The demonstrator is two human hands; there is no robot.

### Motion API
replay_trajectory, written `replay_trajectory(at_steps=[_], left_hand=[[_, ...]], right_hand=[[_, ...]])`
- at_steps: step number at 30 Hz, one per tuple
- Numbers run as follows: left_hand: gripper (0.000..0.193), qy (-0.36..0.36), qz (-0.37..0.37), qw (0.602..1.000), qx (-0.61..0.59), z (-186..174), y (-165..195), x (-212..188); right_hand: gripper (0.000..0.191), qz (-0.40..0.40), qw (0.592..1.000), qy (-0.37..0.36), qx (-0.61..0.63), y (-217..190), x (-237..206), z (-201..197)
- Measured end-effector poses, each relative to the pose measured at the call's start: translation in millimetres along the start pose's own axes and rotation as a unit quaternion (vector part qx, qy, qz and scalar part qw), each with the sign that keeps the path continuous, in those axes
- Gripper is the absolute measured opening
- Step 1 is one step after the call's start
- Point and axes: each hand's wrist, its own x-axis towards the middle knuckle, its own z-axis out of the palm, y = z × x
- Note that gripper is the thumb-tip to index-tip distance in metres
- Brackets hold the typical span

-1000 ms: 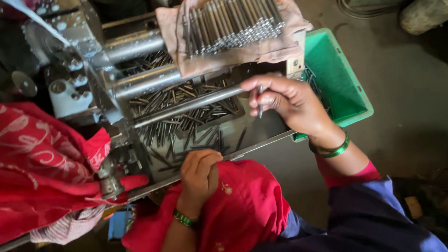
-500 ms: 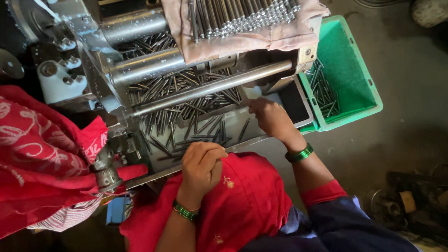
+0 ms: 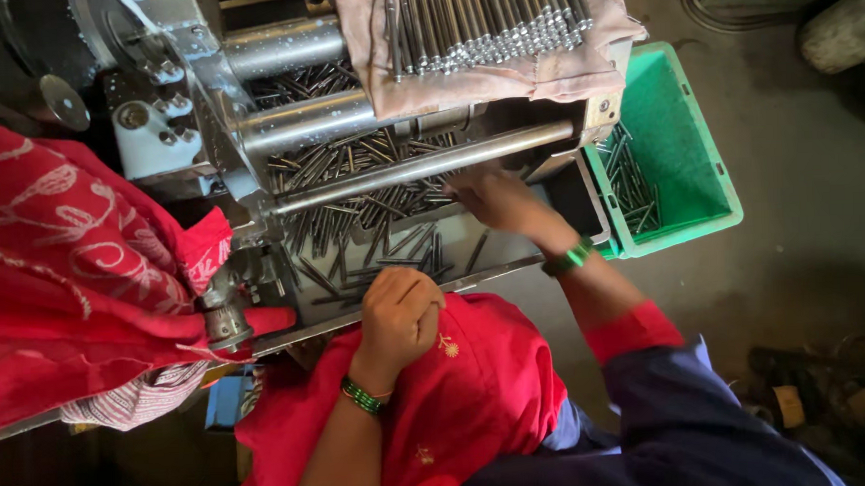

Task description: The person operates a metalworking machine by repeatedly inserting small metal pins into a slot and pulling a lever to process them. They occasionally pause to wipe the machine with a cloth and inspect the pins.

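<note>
Centrally, the right hand (image 3: 493,195) reaches into the tray (image 3: 584,195) of loose metal pins (image 3: 374,226), fingers lowered among them; whether they pinch one cannot be told. Pins lie mostly lengthwise away from the person. The left hand (image 3: 399,311), curled closed, rests on the tray's near edge.

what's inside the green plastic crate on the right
A small heap of thin grey metal rods lies at the left end of the green plastic crate; its corner nearest the machine is hidden by the frame.
</note>
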Motion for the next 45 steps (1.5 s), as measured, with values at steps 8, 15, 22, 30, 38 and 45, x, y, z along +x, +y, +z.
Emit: replay_trajectory(at_steps=[8, 15, 22, 30, 38, 45], left_hand=[[0.015, 0.011, -0.004, 1.0, 0.002, -2, 7, -5], [0.015, 0.003, -0.002, 1.0, 0.017, -10, 9, -12], [0.023, 0.042, -0.05, 0.997, 0.026, -13, 23, -13], [0.029, 0.025, -0.221, 0.964, -0.146, 35, 63, 6], [0.042, -0.043, -0.307, 0.88, -0.36, 93, 135, 14], [0.043, -0.059, -0.3, 0.847, -0.435, 136, 185, 21]], right_hand=[[0.034, 0.082, 0.982, -0.051, -0.164, 13, 97, 39], [0.031, 0.058, 0.995, 0.005, 0.081, 56, 105, 75], [0.026, 0.088, 0.985, -0.078, 0.129, 18, 62, 38], [0.026, 0.157, 0.855, -0.089, 0.486, -90, -85, -90], [0.021, 0.065, 0.863, 0.013, 0.502, -108, -175, -159], [0.019, 0.041, 0.844, 0.063, 0.53, -104, -235, -199]])
